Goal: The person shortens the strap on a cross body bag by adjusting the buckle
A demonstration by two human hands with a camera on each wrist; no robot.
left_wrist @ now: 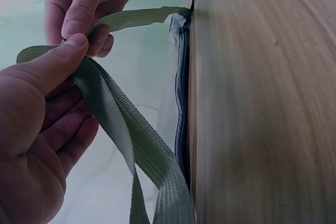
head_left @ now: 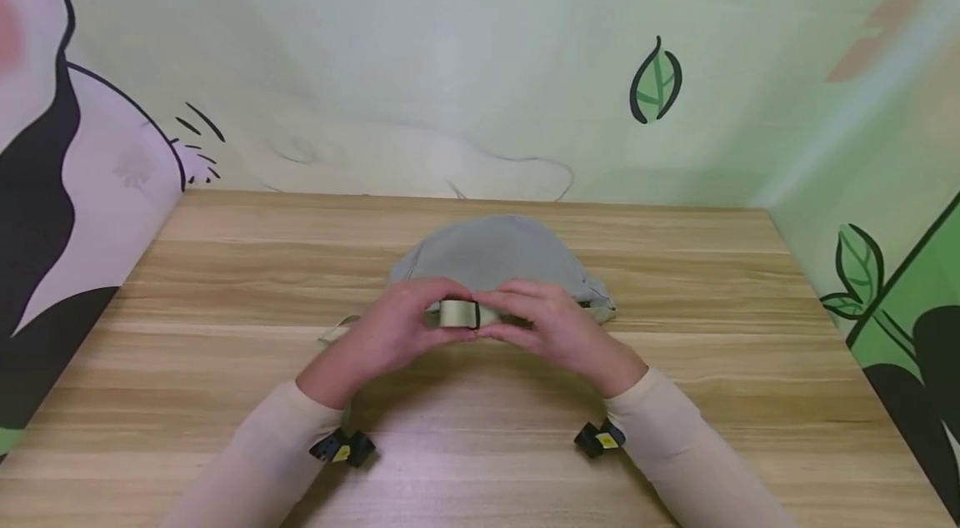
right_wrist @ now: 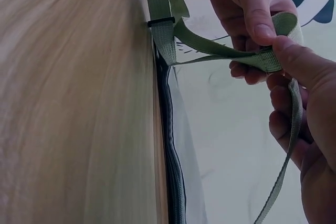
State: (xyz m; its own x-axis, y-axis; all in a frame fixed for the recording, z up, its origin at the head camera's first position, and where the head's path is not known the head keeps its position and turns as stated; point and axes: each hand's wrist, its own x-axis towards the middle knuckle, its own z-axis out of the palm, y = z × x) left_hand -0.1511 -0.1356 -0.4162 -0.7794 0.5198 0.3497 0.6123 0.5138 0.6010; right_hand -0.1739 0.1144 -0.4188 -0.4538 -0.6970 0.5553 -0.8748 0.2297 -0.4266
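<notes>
We see the left hand (head_left: 393, 326) and right hand (head_left: 561, 330) pinch a strap (head_left: 456, 314) at the near side of the grey bag (head_left: 495, 251) on the table (head_left: 480, 461), its zipper (right_wrist: 176, 192) clear only in wrist views.

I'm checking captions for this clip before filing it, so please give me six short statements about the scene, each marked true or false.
1. The bare left hand and bare right hand both hold the flat, pale green webbing strap. True.
2. The strap is a round red rope. False: it is flat, pale green webbing.
3. The rounded grey fabric bag rests on the light wood-grain table. True.
4. The bag lies nearer the person than the hands. False: it lies beyond them.
5. The bag's long dark zip shows in both wrist views. True.
6. The left hand lies flat on the table. False: it pinches the strap.
</notes>
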